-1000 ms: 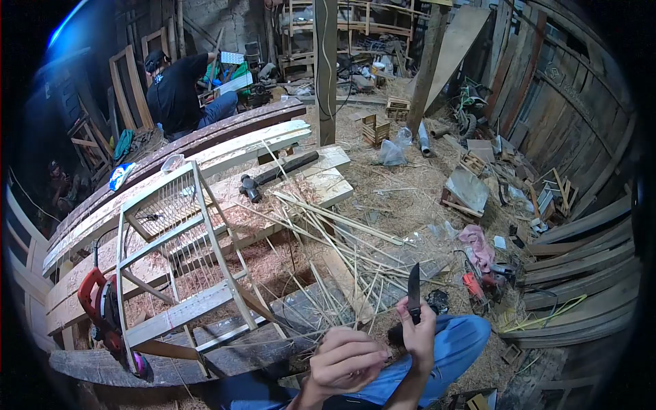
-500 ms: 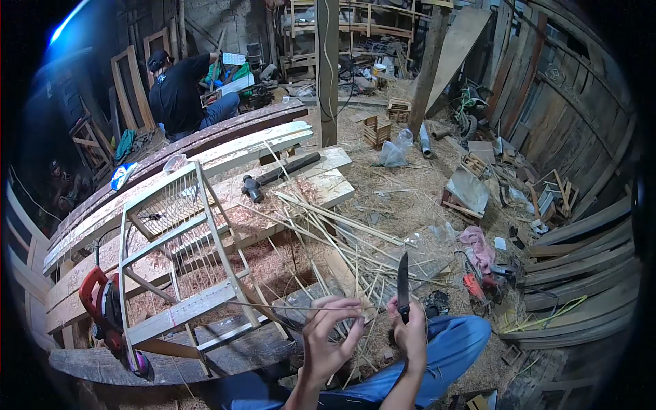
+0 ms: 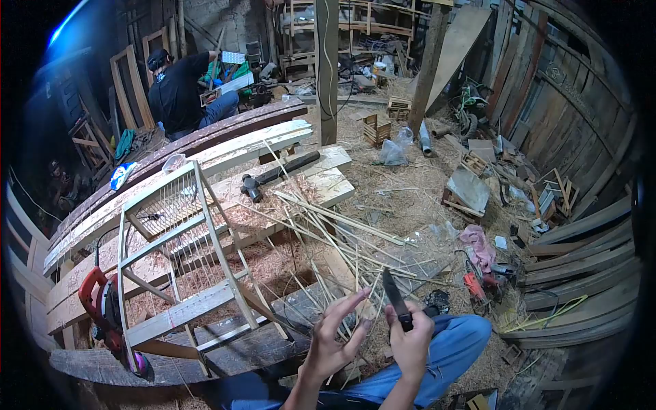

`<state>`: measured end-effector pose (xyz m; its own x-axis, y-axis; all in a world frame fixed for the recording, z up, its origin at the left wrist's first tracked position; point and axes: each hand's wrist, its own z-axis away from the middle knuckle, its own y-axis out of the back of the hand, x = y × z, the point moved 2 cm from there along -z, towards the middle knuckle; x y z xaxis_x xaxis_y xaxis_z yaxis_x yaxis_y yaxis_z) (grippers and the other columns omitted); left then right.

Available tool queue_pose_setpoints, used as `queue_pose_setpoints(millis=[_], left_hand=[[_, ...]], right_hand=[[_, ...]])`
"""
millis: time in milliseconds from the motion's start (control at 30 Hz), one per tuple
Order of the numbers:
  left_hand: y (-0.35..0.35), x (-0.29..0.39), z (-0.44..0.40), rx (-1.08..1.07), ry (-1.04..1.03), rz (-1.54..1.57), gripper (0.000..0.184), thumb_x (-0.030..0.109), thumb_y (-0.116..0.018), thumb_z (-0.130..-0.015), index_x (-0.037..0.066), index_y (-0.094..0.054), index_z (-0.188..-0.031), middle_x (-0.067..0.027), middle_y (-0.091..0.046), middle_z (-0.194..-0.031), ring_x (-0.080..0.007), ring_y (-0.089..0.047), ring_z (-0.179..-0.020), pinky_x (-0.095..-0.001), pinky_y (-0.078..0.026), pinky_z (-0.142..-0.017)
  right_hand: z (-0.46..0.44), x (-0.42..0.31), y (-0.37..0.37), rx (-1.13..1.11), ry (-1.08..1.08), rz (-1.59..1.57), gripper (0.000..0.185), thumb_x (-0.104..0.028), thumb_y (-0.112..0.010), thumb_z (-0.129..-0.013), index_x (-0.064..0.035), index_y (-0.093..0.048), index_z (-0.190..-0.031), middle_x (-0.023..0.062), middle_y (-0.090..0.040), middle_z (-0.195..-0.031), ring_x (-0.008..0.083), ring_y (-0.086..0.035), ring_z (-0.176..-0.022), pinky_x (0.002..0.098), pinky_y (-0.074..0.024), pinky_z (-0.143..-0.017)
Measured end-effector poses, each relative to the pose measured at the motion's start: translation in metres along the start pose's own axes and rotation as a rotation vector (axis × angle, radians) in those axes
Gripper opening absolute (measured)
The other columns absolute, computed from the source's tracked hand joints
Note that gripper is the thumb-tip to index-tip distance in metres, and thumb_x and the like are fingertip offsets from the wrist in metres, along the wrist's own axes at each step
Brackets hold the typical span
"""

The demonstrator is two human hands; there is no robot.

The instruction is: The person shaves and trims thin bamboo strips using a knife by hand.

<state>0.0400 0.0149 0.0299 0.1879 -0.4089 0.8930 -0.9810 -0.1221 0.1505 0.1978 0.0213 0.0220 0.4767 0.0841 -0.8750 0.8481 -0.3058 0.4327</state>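
My right hand (image 3: 411, 336) grips the knife (image 3: 395, 292), my left hand (image 3: 336, 347) is half open with nothing visible in it, and the wooden frame (image 3: 181, 313) at 10 o'clock appears assembled, while strips (image 3: 342, 219) at 12 o'clock lie loose, apparently unused.

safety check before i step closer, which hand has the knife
The right hand: its fingers grip the knife, while the left hand, beside it, is open and holds no knife.

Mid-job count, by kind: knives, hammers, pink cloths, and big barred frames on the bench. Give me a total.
Knife, in the right hand: 1
Hammer, lying on the planks: 1
Pink cloth: 1
Big barred frame: 1
Total: 4
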Motion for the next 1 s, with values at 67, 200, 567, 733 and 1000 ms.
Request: queue_pose_setpoints(millis=[67,200,567,733,1000], left_hand=[[0.000,-0.010,0.003,-0.049,0.014,0.020,0.035,0.000,-0.064,-0.085,-0.001,-0.053,-0.118,-0.0183,-0.062,-0.120,-0.0232,-0.060,-0.111,-0.0323,-0.048,-0.092],[0.001,-0.009,0.008,-0.077,0.179,0.097,0.033,0.002,-0.062,-0.088,-0.002,-0.051,-0.118,-0.0174,-0.065,-0.112,-0.0189,-0.064,-0.101,-0.0296,-0.050,-0.087],[0.004,-0.022,0.007,0.060,0.430,0.457,0.019,0.009,-0.053,-0.097,-0.003,-0.056,-0.111,-0.0088,-0.067,-0.089,-0.0115,-0.063,-0.083,-0.0249,-0.049,-0.077],[0.004,-0.026,0.008,0.035,0.473,0.586,0.018,0.009,-0.053,-0.098,-0.003,-0.057,-0.110,-0.0048,-0.060,-0.080,-0.0109,-0.057,-0.074,-0.0244,-0.048,-0.068],[-0.004,-0.013,0.006,0.041,0.614,0.896,0.011,0.010,-0.051,-0.098,0.003,-0.049,-0.106,0.0004,-0.039,-0.070,-0.0079,-0.036,-0.059,-0.0237,-0.032,-0.054]], right_hand=[[0.004,-0.001,-0.005,-0.048,-0.014,-0.110,0.015,-0.011,-0.069,-0.085,0.0023,-0.066,-0.092,0.0101,-0.066,-0.072,0.0126,-0.061,-0.063,0.0304,-0.0455,-0.057],[0.008,-0.006,-0.008,-0.254,-0.078,-0.224,0.015,-0.007,-0.066,-0.084,0.0021,-0.068,-0.096,0.0064,-0.065,-0.070,0.0074,-0.055,-0.060,0.0273,-0.0430,-0.055],[0.012,-0.007,-0.009,-0.453,-0.168,-0.352,0.019,-0.018,-0.069,-0.088,-0.0001,-0.070,-0.094,-0.0066,-0.051,-0.061,0.0000,-0.042,-0.058,0.0213,-0.0321,-0.048],[0.010,-0.007,-0.005,-0.440,-0.156,-0.312,0.022,-0.020,-0.072,-0.086,-0.0006,-0.068,-0.096,-0.0053,-0.055,-0.064,0.0007,-0.045,-0.060,0.0201,-0.0361,-0.053],[0.006,-0.007,-0.005,-0.248,-0.046,-0.324,0.037,-0.030,-0.069,-0.089,0.0021,-0.063,-0.105,0.0026,-0.062,-0.081,0.0087,-0.054,-0.072,0.0250,-0.0452,-0.065]])
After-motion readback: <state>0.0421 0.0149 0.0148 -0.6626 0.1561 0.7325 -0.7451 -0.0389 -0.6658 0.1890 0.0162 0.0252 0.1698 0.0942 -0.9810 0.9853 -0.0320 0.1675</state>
